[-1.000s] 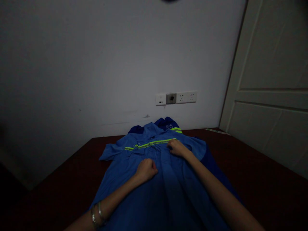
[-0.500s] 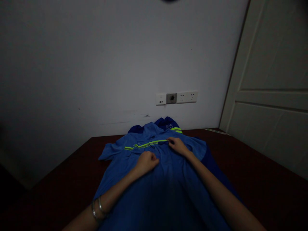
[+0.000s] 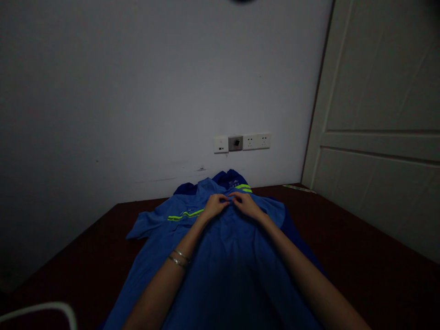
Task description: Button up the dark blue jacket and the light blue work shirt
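Note:
A blue short-sleeved shirt point(image 3: 220, 261) with a yellow-green reflective stripe point(image 3: 185, 214) lies spread out, its collar toward the wall. My left hand point(image 3: 216, 206), on an arm with silver bangles, pinches the shirt's front at chest height. Close beside it on the right, my right hand point(image 3: 244, 204) pinches the same part, the fingertips of both hands nearly meeting. What lies between the fingertips is too small and dark to make out beyond the shirt cloth. Darker blue cloth point(image 3: 231, 177) with another reflective stripe shows behind the collar.
The dark red surface point(image 3: 330, 220) under the shirt reaches a pale wall point(image 3: 154, 101) with sockets point(image 3: 256, 141). A white panelled door point(image 3: 381, 146) stands at the right. A pale curved bar point(image 3: 41, 306) shows at the lower left. A thin strip point(image 3: 299, 188) lies near the door.
My left hand has moved forward and up the shirt to meet my right hand at the chest. The view has turned slightly right, and the pale curved bar has appeared.

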The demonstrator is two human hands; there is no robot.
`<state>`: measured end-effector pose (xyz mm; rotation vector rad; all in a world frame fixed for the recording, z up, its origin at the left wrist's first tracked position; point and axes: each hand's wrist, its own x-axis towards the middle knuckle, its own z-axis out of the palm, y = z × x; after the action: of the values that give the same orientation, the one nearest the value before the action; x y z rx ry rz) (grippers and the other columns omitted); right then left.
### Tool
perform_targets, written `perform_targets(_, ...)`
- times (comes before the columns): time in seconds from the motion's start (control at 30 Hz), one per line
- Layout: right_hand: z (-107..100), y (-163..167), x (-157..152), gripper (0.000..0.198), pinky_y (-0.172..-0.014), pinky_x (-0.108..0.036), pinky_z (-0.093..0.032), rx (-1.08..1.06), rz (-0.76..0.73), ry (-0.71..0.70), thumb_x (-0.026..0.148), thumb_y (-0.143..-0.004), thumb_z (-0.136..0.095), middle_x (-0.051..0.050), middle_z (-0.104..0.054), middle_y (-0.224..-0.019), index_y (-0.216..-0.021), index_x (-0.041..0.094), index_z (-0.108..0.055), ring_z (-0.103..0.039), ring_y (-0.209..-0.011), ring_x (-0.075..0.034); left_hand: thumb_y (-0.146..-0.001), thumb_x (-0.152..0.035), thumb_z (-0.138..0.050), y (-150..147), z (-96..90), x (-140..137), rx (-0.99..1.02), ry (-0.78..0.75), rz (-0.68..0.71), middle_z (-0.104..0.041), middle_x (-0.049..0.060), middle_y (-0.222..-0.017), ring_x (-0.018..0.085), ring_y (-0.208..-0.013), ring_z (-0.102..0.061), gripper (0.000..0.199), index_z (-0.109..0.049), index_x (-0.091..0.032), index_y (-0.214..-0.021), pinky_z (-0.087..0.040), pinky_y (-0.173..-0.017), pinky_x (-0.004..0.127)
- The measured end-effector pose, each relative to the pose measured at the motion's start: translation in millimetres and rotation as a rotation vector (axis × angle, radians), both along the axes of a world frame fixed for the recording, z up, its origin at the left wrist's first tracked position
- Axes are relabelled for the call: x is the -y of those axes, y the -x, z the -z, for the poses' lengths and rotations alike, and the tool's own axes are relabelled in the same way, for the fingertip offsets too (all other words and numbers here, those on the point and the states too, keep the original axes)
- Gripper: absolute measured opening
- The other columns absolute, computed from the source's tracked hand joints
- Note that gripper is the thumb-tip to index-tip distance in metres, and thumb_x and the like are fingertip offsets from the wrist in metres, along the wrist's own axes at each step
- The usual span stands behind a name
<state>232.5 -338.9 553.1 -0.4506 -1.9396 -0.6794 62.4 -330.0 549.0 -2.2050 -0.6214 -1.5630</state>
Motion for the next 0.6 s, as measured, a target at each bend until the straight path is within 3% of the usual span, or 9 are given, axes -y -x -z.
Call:
perform_targets(0.2,-2.7,-3.8,3.9,0.028,-0.078,-0.028,-0.044,-0.045,0.011,-0.027,0.016,-0.08,-0.047,-0.005,-0.066,-0.092,-0.103,0.018,-0.062,-0.06,-0.082,-0.014,-0.069,-0.03,-0.063,-7.3,-2.3,-24.1,0.112,0.116,0.158,-0.07,0.004,-0.083,0.02,-0.08,-0.063,0.024,-0.071,-0.013,-0.084,-0.046,-0.075,0.028)
perform_targets(0.37,-10.6,-17.8,24.2,0.021,-0.079,-0.027,-0.043,-0.052,0.113,-0.064,0.018,-0.075,-0.054,-0.006,-0.067,-0.091,-0.092,0.016,-0.066,-0.059,-0.085,-0.015,-0.065,-0.029,-0.065,-15.7,2.7,-37.5,0.278,0.186,0.259,-0.07,0.005,-0.077,0.019,-0.076,-0.062,0.023,-0.071,-0.013,-0.079,-0.047,-0.072,0.028)
perform_targets(0.6,-10.4,-19.0,45.6,0.019,-0.057,-0.019,-0.039,0.209,0.418,0.155,0.017,-0.069,-0.056,0.0,-0.066,-0.072,-0.083,0.021,-0.069,-0.058,-0.064,-0.012,-0.067,-0.032,-0.061,-16.6,4.2,-45.1,0.405,0.183,0.246,-0.07,0.008,-0.08,0.02,-0.079,-0.062,0.026,-0.071,-0.01,-0.079,-0.046,-0.075,0.029)
